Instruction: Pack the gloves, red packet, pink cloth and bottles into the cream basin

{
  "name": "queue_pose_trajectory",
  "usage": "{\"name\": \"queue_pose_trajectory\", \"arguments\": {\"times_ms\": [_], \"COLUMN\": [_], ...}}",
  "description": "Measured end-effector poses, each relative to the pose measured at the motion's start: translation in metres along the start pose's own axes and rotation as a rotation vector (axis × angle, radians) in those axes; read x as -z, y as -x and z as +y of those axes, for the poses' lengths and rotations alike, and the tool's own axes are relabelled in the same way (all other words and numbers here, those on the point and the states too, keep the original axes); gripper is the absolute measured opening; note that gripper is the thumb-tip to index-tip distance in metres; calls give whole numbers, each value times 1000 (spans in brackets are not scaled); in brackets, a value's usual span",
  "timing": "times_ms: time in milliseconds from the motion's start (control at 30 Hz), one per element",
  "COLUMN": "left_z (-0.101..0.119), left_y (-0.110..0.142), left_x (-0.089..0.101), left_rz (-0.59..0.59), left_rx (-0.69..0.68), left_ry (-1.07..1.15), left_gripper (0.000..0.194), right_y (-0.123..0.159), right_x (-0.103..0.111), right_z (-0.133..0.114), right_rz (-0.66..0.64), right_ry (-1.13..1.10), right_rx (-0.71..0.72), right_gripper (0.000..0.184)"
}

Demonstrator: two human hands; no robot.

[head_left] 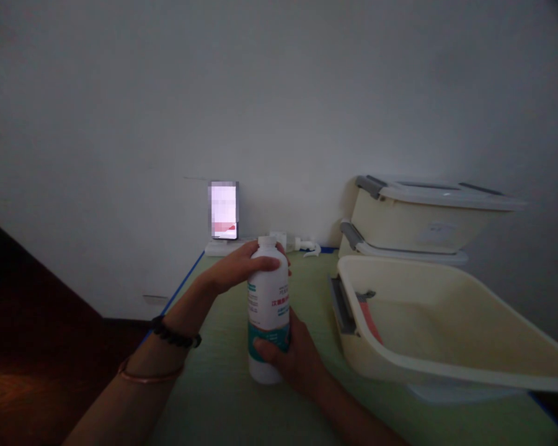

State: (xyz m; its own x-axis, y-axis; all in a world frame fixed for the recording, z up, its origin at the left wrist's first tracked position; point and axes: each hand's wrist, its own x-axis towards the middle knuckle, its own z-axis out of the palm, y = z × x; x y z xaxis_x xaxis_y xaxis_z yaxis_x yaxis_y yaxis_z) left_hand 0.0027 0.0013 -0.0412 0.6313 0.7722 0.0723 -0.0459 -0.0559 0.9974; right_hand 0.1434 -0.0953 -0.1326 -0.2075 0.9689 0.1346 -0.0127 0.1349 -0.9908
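Upright in front of me is a white plastic bottle (266,310) with a green band and red and green lettering; its neck and white top show above my fingers. My left hand (242,266) is wrapped around the shoulder of the bottle, thumb across the front. Lower down, my right hand (297,353) grips it from the right, with the thumb over the green band. Whether the bottle's base touches the table cannot be made out. Behind the bottle a white spray trigger head (307,246) lies on the table, partly hidden.
The green table (204,396) has blue edging. At its back left a lit phone (224,210) stands upright. On the right sits an open cream bin (400,356) holding a red-handled item (369,319). Lidded cream bins (413,223) are stacked behind it against the wall.
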Motion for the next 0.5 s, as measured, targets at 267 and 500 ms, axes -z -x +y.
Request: {"name": "queue_pose_trajectory", "arguments": {"times_ms": [267,500], "left_z": [-2,0], "left_y": [-1,0], "left_x": [-2,-3], "left_rz": [24,30], "left_rx": [-13,-37], "left_ry": [14,-43], "left_gripper": [30,30], "right_y": [1,0], "right_x": [0,0], "right_z": [1,0], "right_rz": [-8,-10], "right_ry": [-3,5], "right_rx": [-16,-14], "right_gripper": [50,50]}}
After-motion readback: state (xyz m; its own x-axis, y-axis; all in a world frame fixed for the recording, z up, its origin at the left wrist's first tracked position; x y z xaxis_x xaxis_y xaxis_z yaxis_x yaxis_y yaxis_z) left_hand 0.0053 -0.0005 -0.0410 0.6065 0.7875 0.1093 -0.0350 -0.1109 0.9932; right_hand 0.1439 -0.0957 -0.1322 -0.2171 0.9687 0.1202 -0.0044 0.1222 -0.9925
